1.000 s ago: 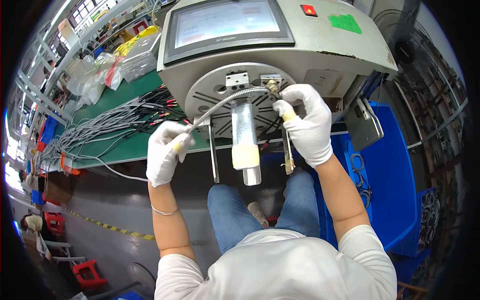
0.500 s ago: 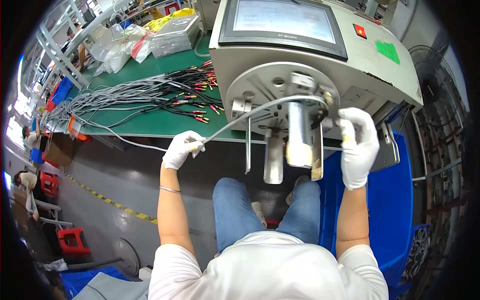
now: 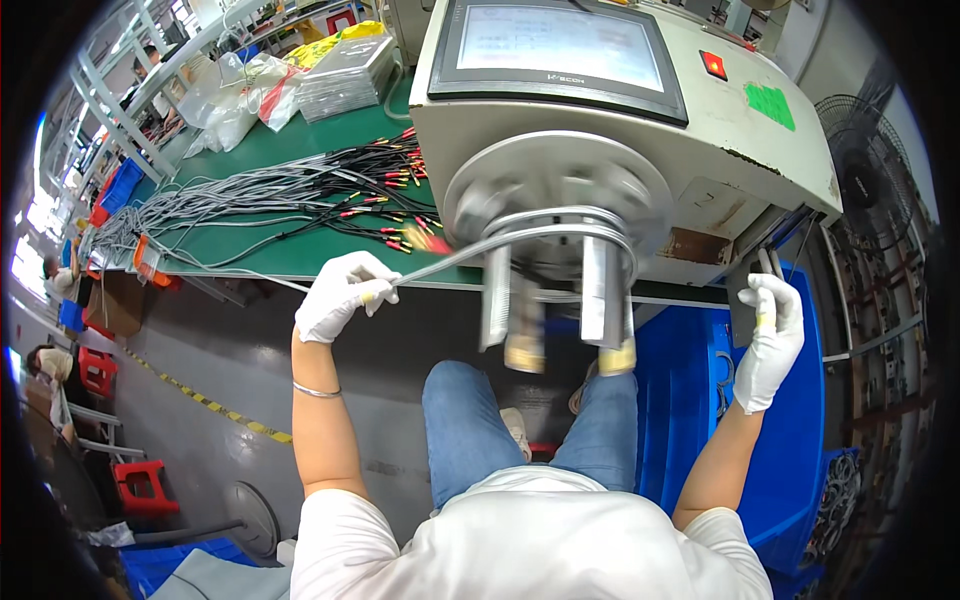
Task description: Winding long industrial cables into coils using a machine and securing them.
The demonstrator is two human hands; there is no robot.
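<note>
My left hand (image 3: 345, 296), in a white glove, is closed round a grey cable (image 3: 455, 259), with its thumb pressed on it. From there the cable runs right to the round metal plate (image 3: 550, 150) of a winding machine (image 3: 760, 165), where it loops round the upright metal posts (image 3: 601, 290). Plate and posts are smeared by motion. A blurred red and yellow cable end (image 3: 426, 240) shows at the plate's left edge. My right hand (image 3: 770, 345), also gloved, is held off to the right of the posts, fingers loosely curled and holding nothing.
Many grey cables (image 3: 230, 205) with red and yellow plugs lie on the green table (image 3: 330, 122) at left. A touch screen (image 3: 560, 50) tops the machine. Blue bins (image 3: 690, 380) stand at lower right, a fan (image 3: 860, 170) beyond. Plastic bags (image 3: 225, 95) lie at the back.
The plate has turned, and the cable now lies in loops round the posts. My right hand has moved away from the plate, right and down. My left hand has shifted slightly left, still gripping the cable.
</note>
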